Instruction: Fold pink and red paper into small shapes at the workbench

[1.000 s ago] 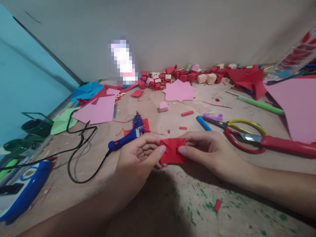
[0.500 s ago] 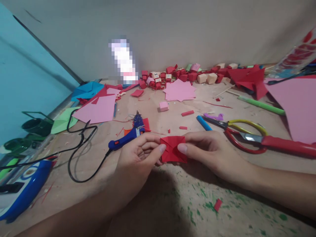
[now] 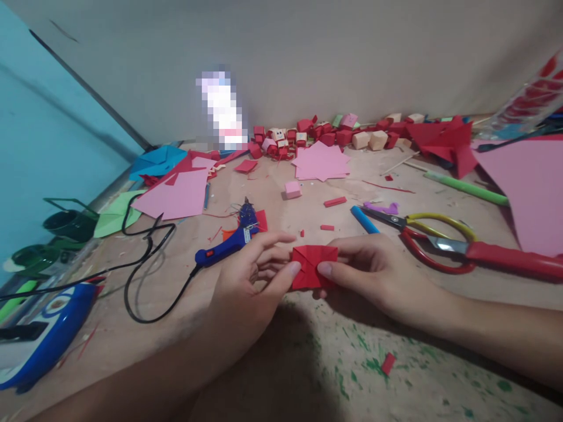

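A small square of folded red paper (image 3: 311,264), with crease lines across it, is held between my two hands above the table. My left hand (image 3: 259,272) pinches its left side, thumb on top, with the index finger raised off the paper. On the right side, my right hand (image 3: 373,269) grips the paper with its thumb on top and the other fingers behind it. Small red paper strips (image 3: 326,227) and a pink paper cube (image 3: 292,189) lie beyond the hands.
A blue glue gun (image 3: 224,246) with a black cord lies to the left. Scissors (image 3: 422,225) and a red-handled cutter (image 3: 510,261) are at the right. Paper cubes (image 3: 343,138) line the back, near pink paper (image 3: 321,161). A blue-white tape dispenser (image 3: 57,334) stands front left.
The red paper has shifted slightly to the right in my hands. My left index finger has lifted away from the paper's edge, and the left thumb sits lower on it.
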The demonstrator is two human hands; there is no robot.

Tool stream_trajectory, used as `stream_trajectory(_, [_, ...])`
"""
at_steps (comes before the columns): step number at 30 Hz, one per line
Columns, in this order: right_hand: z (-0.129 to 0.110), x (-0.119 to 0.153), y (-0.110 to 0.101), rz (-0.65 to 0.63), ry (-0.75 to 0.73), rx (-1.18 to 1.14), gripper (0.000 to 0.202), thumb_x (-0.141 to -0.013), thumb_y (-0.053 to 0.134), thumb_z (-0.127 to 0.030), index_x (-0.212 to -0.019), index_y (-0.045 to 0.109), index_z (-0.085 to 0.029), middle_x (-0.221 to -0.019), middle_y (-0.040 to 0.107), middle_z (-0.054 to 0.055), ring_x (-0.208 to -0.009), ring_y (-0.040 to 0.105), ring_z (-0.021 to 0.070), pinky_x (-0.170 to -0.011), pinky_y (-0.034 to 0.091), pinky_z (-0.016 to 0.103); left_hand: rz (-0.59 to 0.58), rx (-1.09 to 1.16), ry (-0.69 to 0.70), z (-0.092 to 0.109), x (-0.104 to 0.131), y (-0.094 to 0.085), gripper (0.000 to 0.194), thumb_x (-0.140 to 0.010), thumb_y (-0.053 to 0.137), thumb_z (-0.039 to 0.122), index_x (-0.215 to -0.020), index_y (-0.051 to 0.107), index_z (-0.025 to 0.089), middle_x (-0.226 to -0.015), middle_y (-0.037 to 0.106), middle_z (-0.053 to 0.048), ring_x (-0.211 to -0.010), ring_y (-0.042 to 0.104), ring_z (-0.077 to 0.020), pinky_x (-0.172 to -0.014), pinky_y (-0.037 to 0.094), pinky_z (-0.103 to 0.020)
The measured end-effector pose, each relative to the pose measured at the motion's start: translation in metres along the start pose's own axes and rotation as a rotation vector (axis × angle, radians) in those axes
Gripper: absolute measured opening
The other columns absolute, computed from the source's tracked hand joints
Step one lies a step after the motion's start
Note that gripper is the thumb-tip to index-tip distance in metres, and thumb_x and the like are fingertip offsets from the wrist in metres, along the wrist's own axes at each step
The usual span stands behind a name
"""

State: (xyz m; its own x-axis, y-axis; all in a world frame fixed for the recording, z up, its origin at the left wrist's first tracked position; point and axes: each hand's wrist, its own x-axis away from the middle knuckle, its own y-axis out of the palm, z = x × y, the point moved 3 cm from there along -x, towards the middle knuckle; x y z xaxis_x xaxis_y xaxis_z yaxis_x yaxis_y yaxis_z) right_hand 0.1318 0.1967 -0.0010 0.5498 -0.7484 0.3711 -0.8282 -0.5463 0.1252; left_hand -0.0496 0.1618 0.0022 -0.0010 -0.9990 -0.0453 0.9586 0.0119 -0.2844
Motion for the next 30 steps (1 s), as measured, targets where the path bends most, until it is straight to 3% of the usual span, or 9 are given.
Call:
stream_trajectory(3, [0.000, -0.001, -0.002, -0.002, -0.076, -0.070, 0.023, -0.085, 0.074, -0.036, -0.076, 0.073, -0.015, -0.071, 0.068, 0.006, -0.060, 0.056, 0.0117, -0.054, 0.040, 0.023, 0.003, -0.240, 0.322, 0.007, 0.004, -0.003, 0.031, -0.093, 0.060, 0.010, -0.120, 0.064, 0.025, -0.128, 0.064, -0.005, -0.111, 0.066, -0.0152, -0.085, 0.058, -0.023])
stream_trajectory(6, [0.001, -0.003, -0.004, 0.005, -0.076, -0.137, 0.023, -0.084, 0.077, -0.037, -0.081, 0.075, -0.014, -0.072, 0.071, 0.007, -0.065, 0.061, 0.0138, -0.063, 0.044, 0.024, -0.068, -0.414, 0.486, 0.012, 0.006, -0.002, 0.034, -0.092, 0.050, 0.001, -0.109, 0.070, 0.022, -0.142, 0.053, -0.008, -0.116, 0.064, -0.0161, -0.096, 0.055, -0.028])
stream_trajectory(12, [0.005, -0.007, -0.006, -0.017, -0.060, -0.248, 0.027, -0.083, 0.081, -0.040, -0.087, 0.077, -0.013, -0.071, 0.073, 0.008, -0.065, 0.065, 0.0140, -0.066, 0.048, 0.025, -0.045, -0.432, 0.513, 0.009, 0.004, -0.002, 0.029, -0.089, 0.057, 0.001, -0.105, 0.073, 0.018, -0.132, 0.059, -0.010, -0.112, 0.067, -0.0174, -0.097, 0.055, -0.028])
stream_trajectory(18, [-0.001, -0.007, -0.006, -0.044, -0.045, -0.238, 0.029, -0.074, 0.089, -0.037, -0.081, 0.079, -0.011, -0.069, 0.074, 0.008, -0.063, 0.068, 0.0143, -0.066, 0.053, 0.023, -0.011, -0.417, 0.537, 0.008, 0.002, -0.003, 0.020, -0.087, 0.067, 0.003, -0.098, 0.077, 0.017, -0.119, 0.065, -0.010, -0.097, 0.071, -0.0158, -0.086, 0.059, -0.025])
stream_trajectory(25, [0.001, -0.007, -0.005, -0.052, -0.056, -0.251, 0.029, -0.074, 0.089, -0.036, -0.080, 0.079, -0.010, -0.068, 0.074, 0.008, -0.062, 0.066, 0.0118, -0.062, 0.051, 0.019, -0.038, -0.348, 0.514, 0.009, 0.003, -0.003, 0.009, -0.088, 0.075, 0.017, -0.095, 0.080, 0.017, -0.121, 0.065, -0.011, -0.089, 0.071, -0.0155, -0.082, 0.061, -0.026])
stream_trajectory(30, [0.002, -0.007, -0.006, -0.048, -0.050, -0.235, 0.031, -0.078, 0.086, -0.040, -0.085, 0.078, -0.011, -0.071, 0.074, 0.008, -0.064, 0.066, 0.0130, -0.065, 0.050, 0.022, -0.041, -0.264, 0.517, 0.005, 0.002, -0.004, 0.017, -0.088, 0.075, 0.013, -0.103, 0.079, 0.019, -0.133, 0.059, -0.011, -0.097, 0.070, -0.0150, -0.087, 0.059, -0.027])
